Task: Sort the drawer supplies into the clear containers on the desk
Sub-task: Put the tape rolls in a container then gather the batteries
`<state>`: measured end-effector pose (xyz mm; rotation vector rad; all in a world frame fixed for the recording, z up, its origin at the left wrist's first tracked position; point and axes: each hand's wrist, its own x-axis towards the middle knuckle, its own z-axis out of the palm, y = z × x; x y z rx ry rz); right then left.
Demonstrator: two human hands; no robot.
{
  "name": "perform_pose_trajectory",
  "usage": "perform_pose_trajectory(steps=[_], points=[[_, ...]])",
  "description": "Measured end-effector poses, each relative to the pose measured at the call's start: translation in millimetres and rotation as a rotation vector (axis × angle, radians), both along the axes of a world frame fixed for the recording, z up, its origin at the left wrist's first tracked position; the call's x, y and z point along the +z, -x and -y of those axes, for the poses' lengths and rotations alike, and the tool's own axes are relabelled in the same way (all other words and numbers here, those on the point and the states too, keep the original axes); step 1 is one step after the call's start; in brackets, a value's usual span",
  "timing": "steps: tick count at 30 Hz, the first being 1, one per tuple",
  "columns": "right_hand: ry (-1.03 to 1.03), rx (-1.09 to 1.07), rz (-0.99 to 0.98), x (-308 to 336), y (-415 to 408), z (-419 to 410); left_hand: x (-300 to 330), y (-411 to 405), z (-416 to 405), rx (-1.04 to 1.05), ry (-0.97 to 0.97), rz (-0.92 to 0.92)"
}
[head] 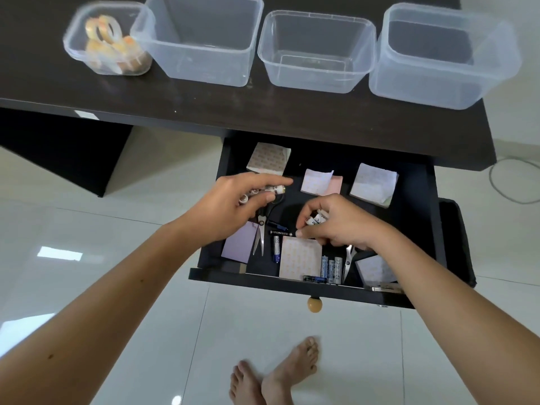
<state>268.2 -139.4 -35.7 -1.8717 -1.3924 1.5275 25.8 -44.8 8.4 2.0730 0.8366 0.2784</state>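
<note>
Both hands are down in the open dark wooden drawer [321, 283], which is pulled out from under the dark desk top [263, 112]. The left hand [233, 206] has its fingers curled round several small white cylindrical batteries [273, 190], their ends poking out past the fingertips, above a pair of steel scissors with black handles [260, 235]. The right hand [339, 223] grips a few more white batteries [317, 218] in its curled fingers, while its fingertips reach down to the top edge of a pale pink patterned sticky-note pad [301, 257]. More loose batteries — blue-and-silver ones [331, 267] — lie near the drawer's front wall, beside a second pair of scissors [349, 260]. Other note pads sit about the drawer: a lilac one [238, 244] at the left, and pale ones along the back. On the desk stand four clear plastic containers in a row; the small leftmost one [73, 48] holds rolls of clear tape [102, 30], and the three to its right — one of them a wide rectangular tub [315, 80] — show nothing inside.
</note>
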Motion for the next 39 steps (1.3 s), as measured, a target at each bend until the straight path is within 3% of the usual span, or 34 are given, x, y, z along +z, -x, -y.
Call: perform_pose_trajectory(steps=[5, 13, 20, 33, 39], points=[[-0.212, 0.135, 0.233, -6, 18, -11, 4, 17, -8, 0.101, 0.062, 0.017], [-0.193, 0.187, 0.388, -21, 34, -24, -4, 15, -13, 0.109, 0.126, 0.018], [-0.217, 0.249, 0.381, -17, 30, -21, -1, 4, -11, 0.007, 0.071, -0.088], [-0.132, 0.097, 0.252, 19, -17, 22, -23, -26, 4, -0.165, 0.108, -0.337], [-0.065, -0.039, 0.135, 19, -26, 41, -45, -33, 12, -0.199, 0.006, -0.453]])
